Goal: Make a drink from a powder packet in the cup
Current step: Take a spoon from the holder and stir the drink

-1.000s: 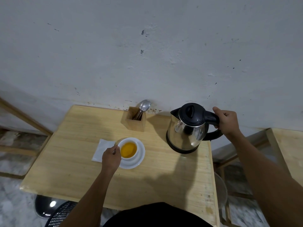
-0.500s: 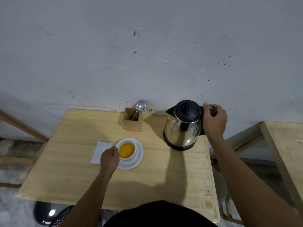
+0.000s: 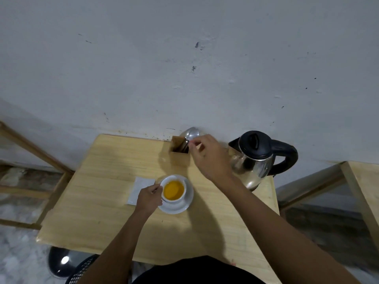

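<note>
Reaching for spoon, steadying cup

Lying flat at table (image 3: 98,201) left-centre: white packet (image 3: 141,188). Gripping cup (image 3: 174,191) by its left side with left hand (image 3: 148,198), fingers closed on it; cup sitting on saucer (image 3: 184,206), holding orange liquid. Pinching spoon (image 3: 191,134) in wooden holder (image 3: 178,152) with right hand (image 3: 209,156). Standing far right, untouched: kettle (image 3: 256,158).

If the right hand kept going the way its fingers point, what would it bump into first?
Most likely the spoon standing in the wooden holder; the right hand already has its fingertips at the spoon's neck, though actual contact is unclear.
</note>
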`<state>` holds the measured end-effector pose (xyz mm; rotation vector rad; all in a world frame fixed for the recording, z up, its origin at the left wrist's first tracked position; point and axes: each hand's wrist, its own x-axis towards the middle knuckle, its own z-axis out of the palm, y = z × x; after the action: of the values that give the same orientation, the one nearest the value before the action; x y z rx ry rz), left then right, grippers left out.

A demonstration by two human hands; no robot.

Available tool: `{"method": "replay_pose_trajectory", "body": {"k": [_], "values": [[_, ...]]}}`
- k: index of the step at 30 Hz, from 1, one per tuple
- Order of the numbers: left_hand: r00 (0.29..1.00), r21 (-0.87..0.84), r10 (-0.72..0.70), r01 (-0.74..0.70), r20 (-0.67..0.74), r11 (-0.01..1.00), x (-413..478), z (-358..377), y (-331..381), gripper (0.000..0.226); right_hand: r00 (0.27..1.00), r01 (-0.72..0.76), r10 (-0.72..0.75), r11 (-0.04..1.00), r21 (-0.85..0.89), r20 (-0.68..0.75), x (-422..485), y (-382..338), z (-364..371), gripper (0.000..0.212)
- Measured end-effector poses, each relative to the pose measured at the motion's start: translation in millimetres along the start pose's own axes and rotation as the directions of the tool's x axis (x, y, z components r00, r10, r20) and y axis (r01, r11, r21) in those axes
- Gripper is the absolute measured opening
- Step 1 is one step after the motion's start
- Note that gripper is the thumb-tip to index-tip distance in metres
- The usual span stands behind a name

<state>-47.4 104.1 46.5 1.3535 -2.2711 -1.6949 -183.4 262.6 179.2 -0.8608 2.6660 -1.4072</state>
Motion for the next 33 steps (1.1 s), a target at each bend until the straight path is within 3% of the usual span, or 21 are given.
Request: {"method": "replay_pose_trajectory", "body": {"k": [2, 4, 8, 11, 16, 25, 30, 33], "values": [[0.999, -0.012, 0.004, -0.004, 0.04, 1.0, 2, -4, 2, 0.024, 0.94, -0.317, 0.285, 0.933, 0.171, 0.187, 13, 1, 25, 0.016], [0.997, -0.004, -0.001, 0.002, 0.083, 1.0, 5, -8, 4, 0.023, 0.815, -0.575, 0.502, 0.759, 0.305, 0.288, 27, 13, 48, 0.02], [0.987, 0.038, -0.02, 0.014, 0.162, 0.999, 9, -17, 9, 0.025, 0.684, -0.729, 0.686, 0.622, 0.287, 0.249, 52, 45, 79, 0.032], [0.977, 0.053, 0.018, -0.031, 0.214, 0.998, 12, -22, 9, 0.021, 0.647, -0.758, 0.738, 0.593, 0.273, 0.191, 69, 56, 94, 0.034], [0.966, 0.059, 0.078, -0.095, 0.245, 0.994, 20, -24, -4, 0.024, 0.649, -0.734, 0.76, 0.611, 0.297, 0.039, 76, 67, 113, 0.019], [0.951, 0.038, 0.16, -0.176, 0.263, 0.984, 23, -27, -11, 0.027, 0.671, -0.681, 0.734, 0.666, 0.304, -0.103, 79, 67, 120, 0.015], [0.953, 0.018, 0.157, -0.167, 0.26, 0.986, 23, -26, -12, 0.023, 0.635, -0.679, 0.755, 0.647, 0.347, -0.166, 73, 63, 121, 0.043], [0.963, 0.026, 0.116, -0.126, 0.245, 0.992, 24, -24, -9, 0.029, 0.659, -0.629, 0.725, 0.678, 0.381, -0.203, 70, 57, 118, 0.043]]}}
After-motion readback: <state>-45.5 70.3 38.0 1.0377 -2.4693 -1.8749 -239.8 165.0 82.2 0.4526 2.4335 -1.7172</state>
